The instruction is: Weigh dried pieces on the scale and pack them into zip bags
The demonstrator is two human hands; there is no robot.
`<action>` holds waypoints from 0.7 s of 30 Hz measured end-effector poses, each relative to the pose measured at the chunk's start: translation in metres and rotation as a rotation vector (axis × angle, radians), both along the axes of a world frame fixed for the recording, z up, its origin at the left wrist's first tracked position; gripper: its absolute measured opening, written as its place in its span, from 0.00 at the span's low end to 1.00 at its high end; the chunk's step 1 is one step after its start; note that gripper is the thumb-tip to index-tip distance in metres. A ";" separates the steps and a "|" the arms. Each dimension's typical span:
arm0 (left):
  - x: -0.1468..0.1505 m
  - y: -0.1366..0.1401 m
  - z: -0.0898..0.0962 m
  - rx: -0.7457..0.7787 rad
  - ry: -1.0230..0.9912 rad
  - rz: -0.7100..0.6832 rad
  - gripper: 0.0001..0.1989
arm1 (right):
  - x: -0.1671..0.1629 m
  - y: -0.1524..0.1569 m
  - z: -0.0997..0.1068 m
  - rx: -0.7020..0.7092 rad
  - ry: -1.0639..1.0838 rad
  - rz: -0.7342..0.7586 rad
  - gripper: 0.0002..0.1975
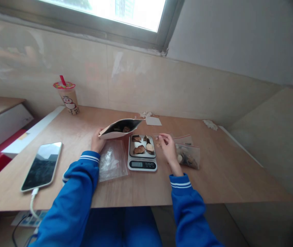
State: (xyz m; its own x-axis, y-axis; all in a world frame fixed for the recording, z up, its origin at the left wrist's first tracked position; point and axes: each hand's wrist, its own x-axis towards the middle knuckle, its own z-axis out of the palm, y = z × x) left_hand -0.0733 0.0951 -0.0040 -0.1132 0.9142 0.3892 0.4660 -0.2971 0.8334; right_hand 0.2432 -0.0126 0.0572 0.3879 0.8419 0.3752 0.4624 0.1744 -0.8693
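Observation:
My left hand (pixel 97 141) grips the left end of a pale pouch (pixel 117 134), tilted with its mouth gaping; brown pieces show inside its dark lining. Just right of the pouch, a small digital scale (pixel 142 166) carries several curled brown dried pieces (pixel 139 149) and a pale round piece (pixel 150 147). Its display is lit, but the number is too small to read. My right hand (pixel 169 148) is beside the scale's right edge, thumb and fingertips pinched together. Whatever is between them is too small to make out. A clear zip bag (pixel 112 163) lies flat below the pouch.
Filled zip bags (pixel 188 157) sit behind and right of my right hand. A phone (pixel 43 166) on a charging cable (pixel 34 199) lies at left. A drink cup (pixel 68 97) with a red straw stands by the wall. Crumpled tissue (pixel 210 125) and a white paper (pixel 153 121) lie farther back.

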 end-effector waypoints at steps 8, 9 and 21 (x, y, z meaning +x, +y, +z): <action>-0.002 0.005 -0.004 -0.026 0.003 0.048 0.13 | 0.006 0.048 -0.043 -0.085 -0.038 -0.076 0.27; -0.003 0.005 -0.004 -0.024 0.009 0.048 0.13 | 0.002 0.046 -0.041 -0.086 -0.066 -0.062 0.26; 0.000 0.001 0.001 -0.010 0.031 0.030 0.15 | -0.017 -0.004 0.053 0.103 -0.064 0.180 0.19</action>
State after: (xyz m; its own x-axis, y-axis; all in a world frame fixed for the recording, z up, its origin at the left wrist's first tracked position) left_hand -0.0729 0.0963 -0.0033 -0.1291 0.9145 0.3834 0.4999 -0.2739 0.8216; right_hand 0.2260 -0.0165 0.1098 0.2068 0.8514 0.4821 0.4697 0.3459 -0.8123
